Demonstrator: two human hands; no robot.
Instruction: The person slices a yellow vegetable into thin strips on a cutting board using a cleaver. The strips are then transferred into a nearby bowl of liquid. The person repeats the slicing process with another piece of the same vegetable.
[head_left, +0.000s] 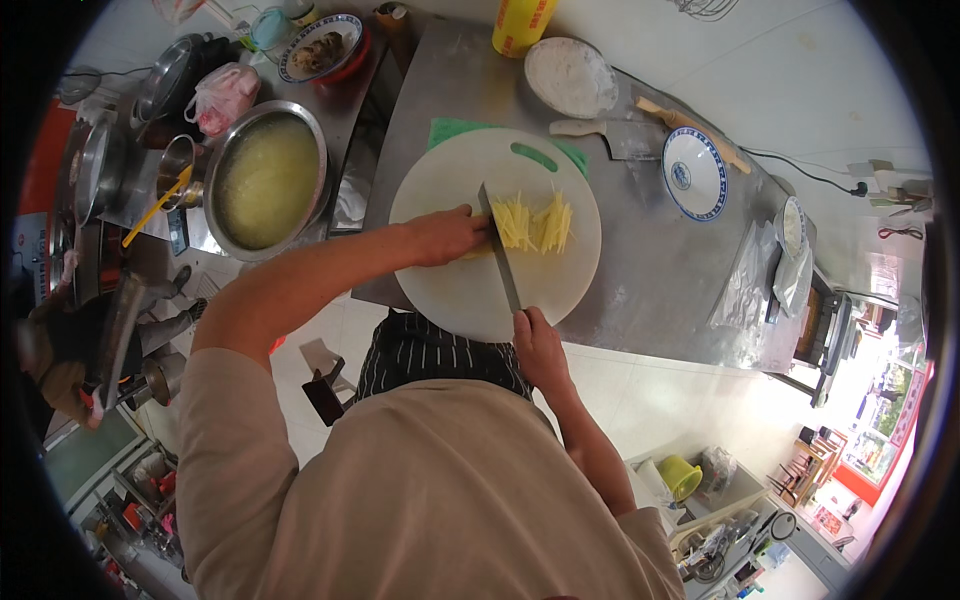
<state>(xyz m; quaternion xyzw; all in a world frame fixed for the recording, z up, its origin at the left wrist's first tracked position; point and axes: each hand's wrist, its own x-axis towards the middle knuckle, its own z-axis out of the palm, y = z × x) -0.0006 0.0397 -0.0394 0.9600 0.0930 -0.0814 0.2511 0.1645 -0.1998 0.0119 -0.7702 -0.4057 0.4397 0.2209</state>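
My right hand (538, 345) is closed round the handle of a kitchen knife (504, 259), whose blade stands nearly upright on a round white cutting board (450, 300). Against the blade's left side, my left hand (450, 236) presses down on a pale yellow piece of food (480, 256), mostly hidden under the fingers. Thin pale yellow strips (514, 223) lie just right of the blade, and another bunch of strips (555, 225) lies beside them. A green cloth (457, 130) shows from under the board's far edge.
On the steel table (637, 300) are a cleaver (634, 139), a rolling pin (694, 133), a blue-rimmed bowl (694, 174), a floury round dish (571, 77) and plastic bags (750, 274). At left stands a large metal basin (266, 180) of yellowish liquid. Another person (90, 337) is at far left.
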